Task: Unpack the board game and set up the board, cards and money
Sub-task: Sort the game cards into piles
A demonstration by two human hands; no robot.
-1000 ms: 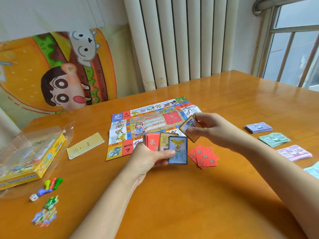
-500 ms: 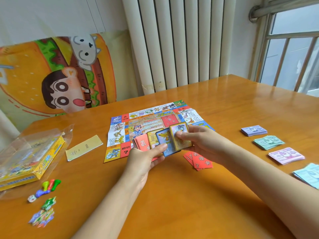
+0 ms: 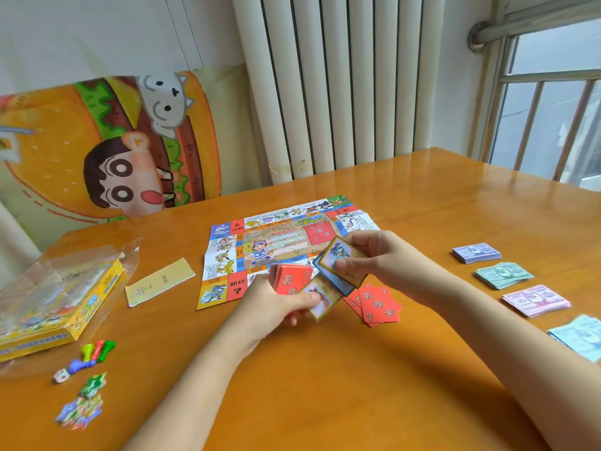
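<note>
Head view, right hand [image 3: 380, 255] pinching card [image 3: 333, 252] (long axis diagonal, top up-left), left hand [image 3: 276, 309] gripping deck [image 3: 289, 281]

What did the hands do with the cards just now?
The left hand still grips its fan. The right hand brought its card down to it and now pinches picture cards just above; the blue-edged one seems taken from the fan. The board, red pile and money stacks stayed put.
</note>
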